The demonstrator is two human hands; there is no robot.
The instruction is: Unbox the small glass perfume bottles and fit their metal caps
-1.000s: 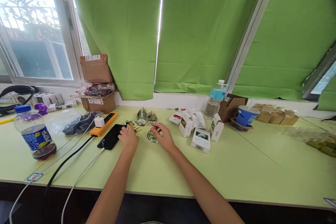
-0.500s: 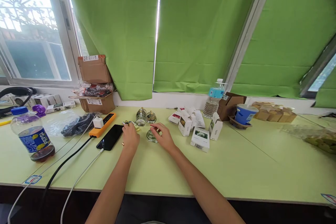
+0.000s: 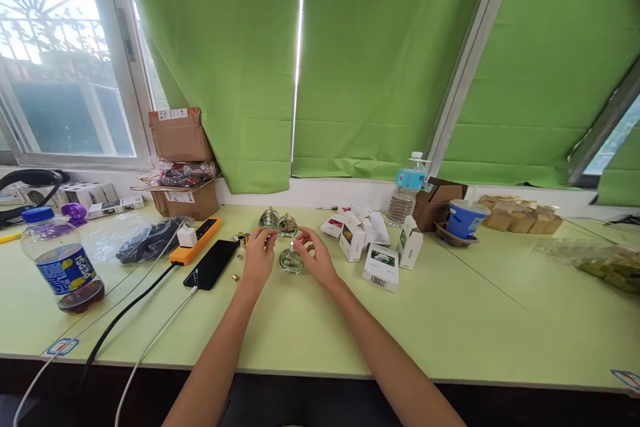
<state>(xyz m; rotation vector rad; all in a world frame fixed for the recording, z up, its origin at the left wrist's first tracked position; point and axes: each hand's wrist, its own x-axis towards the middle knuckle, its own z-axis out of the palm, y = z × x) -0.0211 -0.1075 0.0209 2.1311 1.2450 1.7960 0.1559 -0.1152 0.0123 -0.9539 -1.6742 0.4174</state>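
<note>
A small, round glass perfume bottle [image 3: 291, 262] stands on the table between my hands, its narrow neck uppermost. My right hand [image 3: 317, 259] is at its right side, thumb and fingertips closed at the neck. On the other side, my left hand [image 3: 260, 257] is pinched above the table, left of the neck; a tiny gold-coloured bit seems to show at its fingertips, too small to name. Just behind are two more ornate glass bottles with gold tops, a left one [image 3: 269, 217] partly hidden by my left hand and a right one [image 3: 287, 225]. Small gold caps [image 3: 242, 238] lie beside the phone, and a loose gold piece [image 3: 235, 277] sits nearer me.
Left of my hands lie a black phone [image 3: 212, 264] on a white cable and an orange power strip [image 3: 196, 240]. A Pepsi bottle [image 3: 65, 263] stands farther left. Several small white boxes [image 3: 382, 265] are at the right, before a water bottle [image 3: 406, 190] and a blue tub [image 3: 465, 219].
My left hand has moved right, from the gold caps by the phone towards the perfume bottle. The caps and loose gold piece are now uncovered. My right hand stays by the bottle.
</note>
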